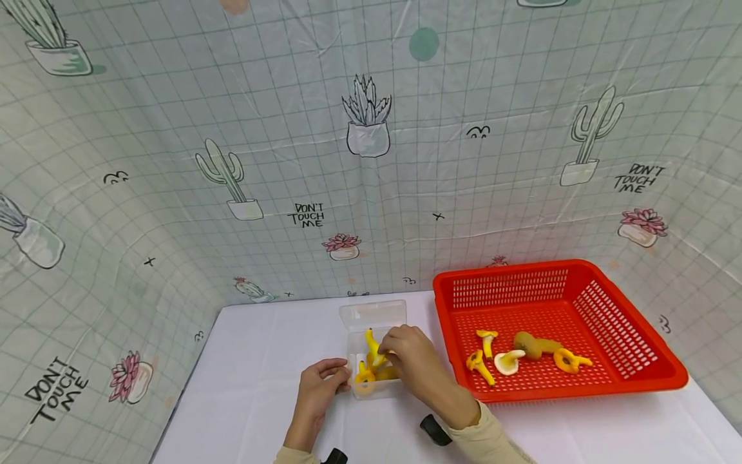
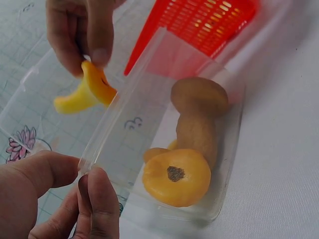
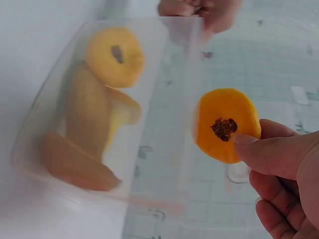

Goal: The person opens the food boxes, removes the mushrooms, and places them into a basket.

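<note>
My right hand (image 1: 414,361) pinches a yellow mushroom (image 3: 219,142) by its cap between thumb and fingers, with the pale stem pointing away in the left wrist view. It holds it just over the open side of a clear plastic box (image 1: 379,392). Inside the box lie a brown mushroom (image 2: 197,132) and a yellow mushroom (image 2: 162,184) with a dark spot in its cap, along with another partly hidden behind them. My left hand (image 1: 315,390) grips the box's left rim between thumb and fingers.
A red perforated basket (image 1: 614,380) stands to the right of the box. Several mushrooms lie in it, among them a white-capped one (image 1: 507,365) and a brown one (image 1: 527,346). The box's clear lid (image 1: 371,314) is flipped back toward the patterned cloth wall (image 1: 377,187).
</note>
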`<state>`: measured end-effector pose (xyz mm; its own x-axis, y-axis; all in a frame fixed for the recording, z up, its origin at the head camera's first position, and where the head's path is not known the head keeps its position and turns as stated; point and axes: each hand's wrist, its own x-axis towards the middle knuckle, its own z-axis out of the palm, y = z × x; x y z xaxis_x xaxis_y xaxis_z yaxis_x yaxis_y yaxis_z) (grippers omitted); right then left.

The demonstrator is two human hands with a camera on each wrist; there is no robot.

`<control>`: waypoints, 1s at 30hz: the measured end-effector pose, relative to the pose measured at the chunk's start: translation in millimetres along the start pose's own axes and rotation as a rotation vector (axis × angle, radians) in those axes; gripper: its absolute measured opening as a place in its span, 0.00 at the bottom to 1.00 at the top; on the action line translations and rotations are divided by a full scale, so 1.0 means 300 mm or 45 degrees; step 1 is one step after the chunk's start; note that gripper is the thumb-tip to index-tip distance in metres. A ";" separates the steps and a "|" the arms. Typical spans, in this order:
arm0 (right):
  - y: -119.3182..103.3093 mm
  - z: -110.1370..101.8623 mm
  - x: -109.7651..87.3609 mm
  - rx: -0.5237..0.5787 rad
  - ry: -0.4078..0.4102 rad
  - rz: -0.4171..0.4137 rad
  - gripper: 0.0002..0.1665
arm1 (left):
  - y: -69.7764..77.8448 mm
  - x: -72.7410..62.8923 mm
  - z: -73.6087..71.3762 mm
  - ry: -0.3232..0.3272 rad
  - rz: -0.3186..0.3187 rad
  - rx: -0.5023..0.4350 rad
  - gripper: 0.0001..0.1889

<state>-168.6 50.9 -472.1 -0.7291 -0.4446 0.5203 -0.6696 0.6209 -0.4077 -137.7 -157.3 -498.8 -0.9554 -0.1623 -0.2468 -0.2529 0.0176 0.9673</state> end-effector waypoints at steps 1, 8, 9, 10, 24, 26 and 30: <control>-0.005 -0.014 -0.005 0.015 0.009 0.011 0.12 | 0.000 0.000 0.001 -0.001 0.000 0.000 0.17; -0.023 -0.112 -0.041 0.057 0.080 0.098 0.15 | 0.001 0.002 -0.002 0.005 0.013 0.030 0.17; -0.021 -0.125 -0.047 0.046 0.098 0.098 0.15 | 0.001 0.003 -0.002 0.010 0.014 0.037 0.17; -0.018 -0.138 -0.052 0.035 0.112 0.102 0.16 | 0.002 0.004 -0.002 0.013 0.016 0.045 0.17; 0.087 -0.281 -0.155 -0.133 0.295 0.083 0.20 | 0.008 0.011 -0.007 0.016 0.028 0.113 0.16; 0.103 -0.303 -0.172 -0.161 0.304 0.096 0.21 | 0.006 0.013 -0.009 0.013 0.027 0.108 0.16; 0.133 -0.346 -0.205 -0.209 0.332 0.118 0.22 | 0.011 0.015 -0.007 0.014 0.021 0.106 0.16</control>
<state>-135.7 170.0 -442.3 -0.7110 -0.2142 0.6698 -0.5547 0.7562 -0.3470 -142.6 -160.1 -496.6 -0.9580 -0.1717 -0.2298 -0.2494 0.1025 0.9630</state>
